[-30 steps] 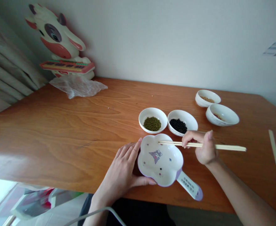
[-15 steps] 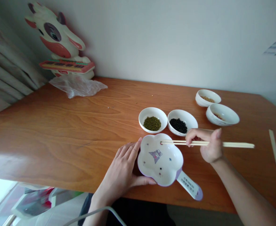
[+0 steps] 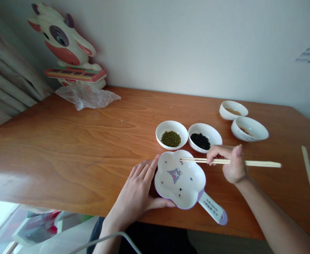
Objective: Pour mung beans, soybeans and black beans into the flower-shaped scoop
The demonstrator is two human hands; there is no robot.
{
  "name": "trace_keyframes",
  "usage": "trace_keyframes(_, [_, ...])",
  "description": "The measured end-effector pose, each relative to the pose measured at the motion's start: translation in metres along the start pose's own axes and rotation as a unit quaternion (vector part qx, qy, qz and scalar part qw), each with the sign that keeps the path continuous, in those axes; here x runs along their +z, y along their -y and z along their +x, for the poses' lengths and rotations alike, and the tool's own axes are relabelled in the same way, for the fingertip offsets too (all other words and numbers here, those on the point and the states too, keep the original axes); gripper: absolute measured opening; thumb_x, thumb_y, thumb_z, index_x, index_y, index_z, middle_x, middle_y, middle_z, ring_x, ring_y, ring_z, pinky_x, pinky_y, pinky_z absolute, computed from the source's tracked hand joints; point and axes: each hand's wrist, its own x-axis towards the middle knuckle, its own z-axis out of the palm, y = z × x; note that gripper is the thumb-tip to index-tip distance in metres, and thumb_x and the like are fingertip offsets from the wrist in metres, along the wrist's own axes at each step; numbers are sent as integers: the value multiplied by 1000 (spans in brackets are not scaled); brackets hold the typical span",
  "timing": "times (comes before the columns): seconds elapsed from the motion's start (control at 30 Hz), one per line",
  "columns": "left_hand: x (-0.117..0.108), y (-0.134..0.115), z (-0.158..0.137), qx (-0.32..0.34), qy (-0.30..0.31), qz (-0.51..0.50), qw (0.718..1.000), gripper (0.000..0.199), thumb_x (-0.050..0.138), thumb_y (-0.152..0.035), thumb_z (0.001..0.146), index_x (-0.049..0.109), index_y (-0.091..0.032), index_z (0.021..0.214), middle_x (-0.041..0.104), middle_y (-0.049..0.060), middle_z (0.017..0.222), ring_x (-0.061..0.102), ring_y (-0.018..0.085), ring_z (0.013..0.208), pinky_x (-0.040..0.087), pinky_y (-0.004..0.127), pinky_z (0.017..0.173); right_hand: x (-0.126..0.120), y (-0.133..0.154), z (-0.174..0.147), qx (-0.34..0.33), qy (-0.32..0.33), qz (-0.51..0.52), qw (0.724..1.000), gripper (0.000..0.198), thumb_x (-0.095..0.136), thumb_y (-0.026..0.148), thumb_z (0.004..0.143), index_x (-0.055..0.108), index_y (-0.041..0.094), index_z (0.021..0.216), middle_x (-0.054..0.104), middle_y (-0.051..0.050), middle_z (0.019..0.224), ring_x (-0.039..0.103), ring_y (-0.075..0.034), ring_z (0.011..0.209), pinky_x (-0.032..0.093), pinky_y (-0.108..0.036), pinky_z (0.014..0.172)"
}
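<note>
Your right hand (image 3: 233,165) pinches chopsticks (image 3: 260,163), tips left of its fingers; your left hand (image 3: 141,190), palm hidden, spreads against the dish (image 3: 190,192).

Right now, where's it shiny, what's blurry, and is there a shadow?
In the head view, pale glare washes the wooden table near the picture's left edge; same head view, the wall label is smeared past reading, and a dark shadow lies between the left hand and the flower-shaped dish.

On brown wooden table (image 3: 112,141): four white bowls (image 3: 213,135), flower-shaped dish (image 3: 190,170), plastic bag (image 3: 90,99), cow toy (image 3: 65,44), pale strip (image 3: 308,167).
</note>
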Motion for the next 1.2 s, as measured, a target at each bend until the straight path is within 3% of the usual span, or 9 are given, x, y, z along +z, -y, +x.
trace_keyframes(0.43, [0, 0, 0, 3, -10, 2, 1000, 127, 67, -88, 69, 18, -23, 166, 48, 17, 159, 49, 38, 142, 40, 55, 118, -1, 4, -1, -31, -40, 20, 999, 83, 16, 71, 103, 74, 24, 65, 67, -7, 61, 60, -22, 58, 42, -38, 59])
trace_keyframes(0.53, [-1, 0, -1, 3, -10, -1, 1000, 127, 67, -88, 68, 19, -23, 166, 49, 17, 158, 49, 38, 142, 41, 55, 118, -3, 8, 0, -48, -79, 38, 995, 82, 20, 72, 102, 76, 26, 64, 68, -7, 59, 61, -23, 58, 43, -39, 60])
trace_keyframes(0.7, [-1, 1, -1, 1, -4, -5, 1000, 127, 67, -88, 69, 18, -23, 166, 48, 17, 158, 48, 37, 143, 39, 55, 118, -3, 11, 2, -72, -199, 50, 976, 83, 21, 76, 99, 76, 28, 58, 63, -9, 52, 59, -25, 56, 44, -41, 58])
trace_keyframes(0.87, [0, 1, 0, 4, -1, -11, 1000, 126, 67, -88, 69, 17, -24, 166, 48, 18, 159, 48, 38, 143, 38, 56, 119, 0, 8, 5, -85, -238, 49, 966, 84, 20, 76, 99, 74, 28, 57, 62, -9, 51, 59, -25, 55, 44, -41, 55])
trace_keyframes(1.2, [0, 1, 0, 7, -3, -9, 1000, 126, 67, -88, 70, 17, -23, 166, 48, 19, 158, 48, 39, 142, 38, 57, 118, 3, 6, 6, -2, -224, 36, 974, 80, 23, 80, 94, 73, 28, 59, 59, -12, 55, 59, -29, 61, 42, -45, 57])
